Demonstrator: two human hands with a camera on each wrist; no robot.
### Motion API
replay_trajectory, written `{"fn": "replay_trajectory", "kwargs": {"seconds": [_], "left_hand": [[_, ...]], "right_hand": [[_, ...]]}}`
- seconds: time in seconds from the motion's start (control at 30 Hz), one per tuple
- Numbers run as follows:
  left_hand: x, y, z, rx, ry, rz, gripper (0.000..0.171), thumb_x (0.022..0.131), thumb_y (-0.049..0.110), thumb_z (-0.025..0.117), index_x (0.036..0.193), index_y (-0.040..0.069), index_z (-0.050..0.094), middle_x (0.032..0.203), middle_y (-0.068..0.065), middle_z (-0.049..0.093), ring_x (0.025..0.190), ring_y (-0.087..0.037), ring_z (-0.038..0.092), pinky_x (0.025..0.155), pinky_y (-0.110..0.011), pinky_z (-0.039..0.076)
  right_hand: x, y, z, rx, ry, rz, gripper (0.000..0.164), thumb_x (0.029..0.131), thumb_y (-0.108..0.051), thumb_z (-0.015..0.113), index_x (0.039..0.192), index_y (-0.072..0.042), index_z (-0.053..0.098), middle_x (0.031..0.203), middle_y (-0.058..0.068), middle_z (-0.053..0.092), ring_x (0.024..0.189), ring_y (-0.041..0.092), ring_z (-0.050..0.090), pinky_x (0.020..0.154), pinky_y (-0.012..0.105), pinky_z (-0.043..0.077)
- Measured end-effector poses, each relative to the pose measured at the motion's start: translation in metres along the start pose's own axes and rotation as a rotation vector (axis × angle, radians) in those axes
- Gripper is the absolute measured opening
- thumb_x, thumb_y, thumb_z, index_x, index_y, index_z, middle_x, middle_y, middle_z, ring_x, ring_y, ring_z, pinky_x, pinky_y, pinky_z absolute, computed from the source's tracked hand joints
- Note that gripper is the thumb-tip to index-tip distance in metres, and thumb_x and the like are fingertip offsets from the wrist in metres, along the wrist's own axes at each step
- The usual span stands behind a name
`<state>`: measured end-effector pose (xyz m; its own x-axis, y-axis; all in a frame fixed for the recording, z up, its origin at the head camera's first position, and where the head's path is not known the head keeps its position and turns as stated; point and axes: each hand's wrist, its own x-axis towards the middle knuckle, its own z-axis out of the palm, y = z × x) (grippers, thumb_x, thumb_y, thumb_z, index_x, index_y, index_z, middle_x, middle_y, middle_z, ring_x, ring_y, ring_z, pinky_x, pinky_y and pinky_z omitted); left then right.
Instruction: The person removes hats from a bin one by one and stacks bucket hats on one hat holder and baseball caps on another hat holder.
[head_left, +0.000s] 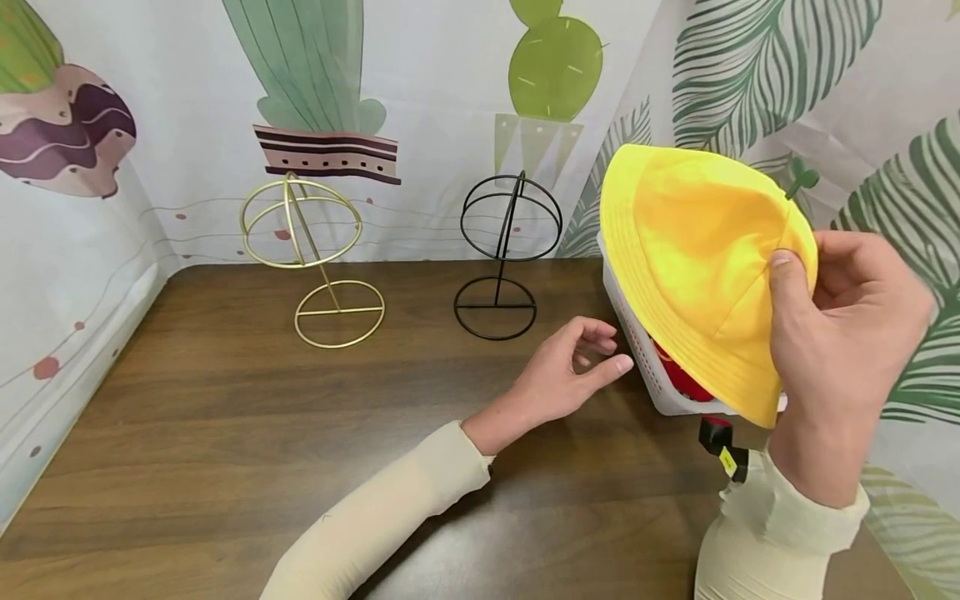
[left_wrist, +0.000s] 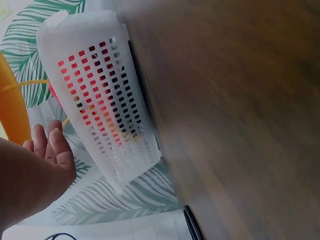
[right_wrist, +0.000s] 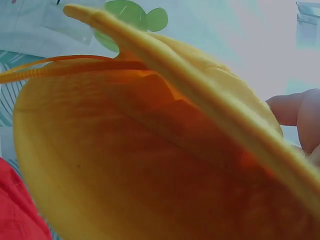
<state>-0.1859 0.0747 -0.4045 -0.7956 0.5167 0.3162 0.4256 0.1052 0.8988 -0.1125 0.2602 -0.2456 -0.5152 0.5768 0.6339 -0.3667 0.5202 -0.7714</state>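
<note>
While the right hand (head_left: 847, 321) pinches the yellow hat (head_left: 693, 250) over the basket (left_wrist: 100, 95) near the back right corner of the desk (head_left: 247, 417), the left hand (head_left: 564, 371) — fingers loosely bent — is beside the basket.

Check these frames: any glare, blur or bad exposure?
Head: mostly sharp, soft sheen on the table near the bottom edge; left wrist: dim, table grain blurry, white basket clearer; right wrist: backdrop washed out upper right, yellow hat soft, inside darker.

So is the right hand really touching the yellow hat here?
Touching. The head view shows it: the right hand pinches the yellow hat by its crown, the thumb lying plainly across the fabric.
</note>
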Motion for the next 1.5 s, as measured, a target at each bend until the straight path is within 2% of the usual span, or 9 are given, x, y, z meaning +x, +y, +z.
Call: {"fn": "replay_trajectory", "kwargs": {"seconds": [0.2, 0.43, 0.53, 0.67, 0.87, 1.03, 1.23, 1.4, 1.5], "left_hand": [[0.002, -0.002, -0.009, -0.08, 0.017, 0.0, 0.047, 0.103, 0.034, 0.073, 0.142, 0.014, 0.057, 0.124, 0.001, 0.069, 0.117, -0.008, 0.065, 0.1, -0.042, 0.055], [0.004, 0.0, -0.013, -0.176, -0.009, 0.012, 0.05, 0.106, 0.025, 0.068, 0.15, 0.009, 0.053, 0.136, -0.013, 0.068, 0.124, -0.009, 0.065, 0.104, -0.029, 0.052], [0.004, 0.001, -0.015, -0.218, -0.013, 0.029, 0.049, 0.107, 0.021, 0.066, 0.15, 0.005, 0.052, 0.137, -0.018, 0.067, 0.125, -0.013, 0.066, 0.106, -0.031, 0.052], [0.005, 0.003, -0.017, -0.263, -0.01, 0.053, 0.046, 0.106, 0.018, 0.065, 0.149, 0.005, 0.054, 0.136, -0.015, 0.068, 0.122, -0.013, 0.066, 0.105, -0.035, 0.054], [0.005, 0.003, -0.023, -0.278, -0.002, 0.105, 0.042, 0.106, 0.018, 0.064, 0.146, 0.005, 0.056, 0.135, -0.016, 0.067, 0.122, -0.017, 0.066, 0.103, -0.037, 0.055], [0.002, 0.002, -0.029, -0.243, -0.004, 0.09, 0.042, 0.108, 0.026, 0.064, 0.145, 0.008, 0.058, 0.133, -0.01, 0.068, 0.122, -0.014, 0.065, 0.102, -0.039, 0.055], [0.0, 0.003, -0.035, -0.239, -0.014, 0.088, 0.051, 0.107, 0.044, 0.063, 0.141, 0.006, 0.059, 0.129, -0.011, 0.068, 0.118, -0.014, 0.065, 0.101, -0.038, 0.054], [-0.003, 0.006, -0.039, -0.293, -0.032, 0.065, 0.068, 0.102, 0.058, 0.063, 0.143, 0.004, 0.057, 0.132, -0.014, 0.067, 0.119, -0.023, 0.065, 0.096, -0.028, 0.054], [-0.005, 0.009, -0.04, -0.344, -0.042, 0.058, 0.07, 0.101, 0.059, 0.064, 0.143, 0.003, 0.057, 0.133, -0.014, 0.068, 0.118, -0.022, 0.066, 0.097, -0.027, 0.055]], "right_hand": [[-0.004, -0.005, 0.0, 0.133, 0.003, -0.038, 0.011, 0.088, 0.002, 0.073, 0.093, 0.011, 0.074, 0.086, 0.008, 0.075, 0.065, 0.017, 0.067, 0.07, 0.019, 0.058], [-0.007, -0.005, -0.002, 0.2, 0.015, -0.115, 0.011, 0.086, 0.004, 0.074, 0.092, 0.014, 0.074, 0.082, 0.01, 0.075, 0.063, 0.017, 0.067, 0.068, 0.018, 0.059], [-0.009, -0.007, -0.002, 0.221, 0.016, -0.128, 0.011, 0.086, 0.005, 0.073, 0.092, 0.014, 0.074, 0.08, 0.012, 0.074, 0.061, 0.017, 0.066, 0.067, 0.019, 0.058], [-0.013, -0.011, -0.001, 0.267, 0.016, -0.131, 0.012, 0.085, 0.006, 0.074, 0.092, 0.016, 0.073, 0.08, 0.014, 0.074, 0.061, 0.019, 0.066, 0.066, 0.02, 0.058], [-0.016, -0.014, -0.001, 0.317, -0.001, -0.156, 0.016, 0.085, 0.006, 0.076, 0.096, 0.018, 0.072, 0.085, 0.015, 0.075, 0.065, 0.02, 0.068, 0.07, 0.021, 0.059], [-0.018, -0.013, 0.001, 0.459, -0.031, -0.141, 0.019, 0.082, 0.011, 0.077, 0.095, 0.023, 0.069, 0.083, 0.018, 0.074, 0.064, 0.022, 0.067, 0.069, 0.022, 0.059], [-0.021, -0.015, 0.003, 0.534, -0.071, -0.136, 0.025, 0.081, 0.011, 0.079, 0.096, 0.026, 0.066, 0.083, 0.021, 0.073, 0.066, 0.024, 0.068, 0.07, 0.023, 0.06], [-0.026, -0.02, 0.006, 0.61, -0.08, -0.1, 0.028, 0.079, 0.013, 0.08, 0.096, 0.028, 0.064, 0.08, 0.023, 0.071, 0.063, 0.026, 0.066, 0.066, 0.025, 0.06], [-0.028, -0.021, 0.009, 0.658, -0.096, -0.087, 0.029, 0.078, 0.015, 0.079, 0.096, 0.03, 0.062, 0.081, 0.025, 0.071, 0.063, 0.027, 0.066, 0.068, 0.027, 0.061]]}}
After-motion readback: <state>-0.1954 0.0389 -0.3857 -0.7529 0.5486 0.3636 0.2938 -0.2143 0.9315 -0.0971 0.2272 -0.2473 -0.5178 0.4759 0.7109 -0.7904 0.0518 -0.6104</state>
